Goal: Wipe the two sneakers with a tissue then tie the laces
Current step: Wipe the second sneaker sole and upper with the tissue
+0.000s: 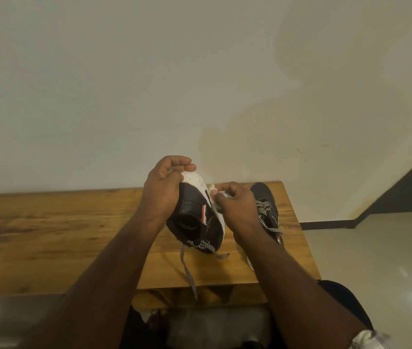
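Sneaker (195, 212), black upper with white sole: held up off the bench (49, 235), tipped on its side, collar opening toward the camera, long axis running from the heel low and near to the toe high and far. White sole edge turned rightward, toward the wiping hand. Laces (187, 263) untied, striped, dangling past the bench's front edge.

Left hand (161, 190): fingers curled round the toe end, gripping the sneaker from the left.

Right hand (237, 205): fingers pinching a crumpled white tissue (216, 197), pressed to the white sole edge at mid-length; nearer hand for the wiping stroke, which likely runs along the sole's long axis.

Second sneaker (265, 205): lying on the bench just right of the right hand, toe pointing away, laces loose, partly hidden by the forearm.

Judged stage: wiping of the first shoe under way; tying not yet begun.
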